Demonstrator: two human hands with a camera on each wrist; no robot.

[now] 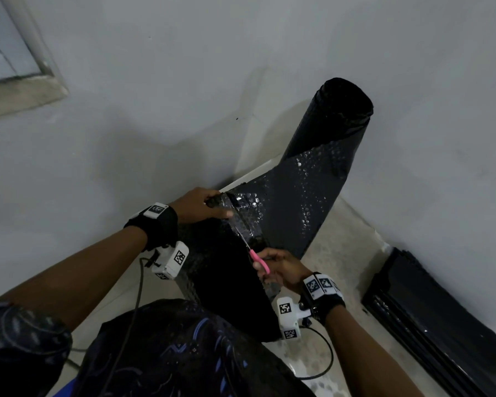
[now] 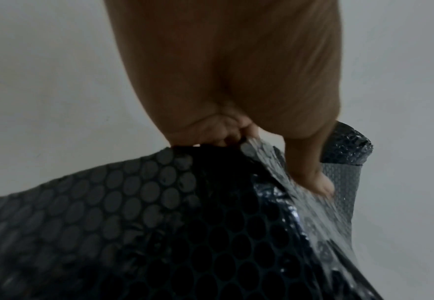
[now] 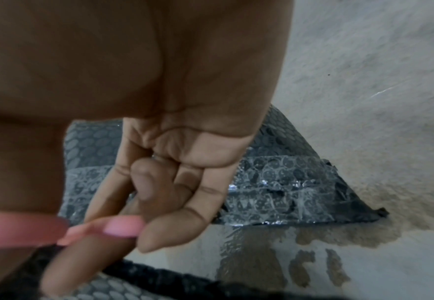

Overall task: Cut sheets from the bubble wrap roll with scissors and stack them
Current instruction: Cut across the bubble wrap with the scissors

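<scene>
Both hands are closed on something. The left hand pinches the far edge of the black bubble wrap sheet, thumb on top and fingers curled under, holding it taut. The right hand has its fingers curled through the pink handles of the scissors, whose blades lie in the sheet along the cut line. The bubble wrap roll stands upright in the corner on the floor, and the stack of cut sheets lies to the right by the wall.
</scene>
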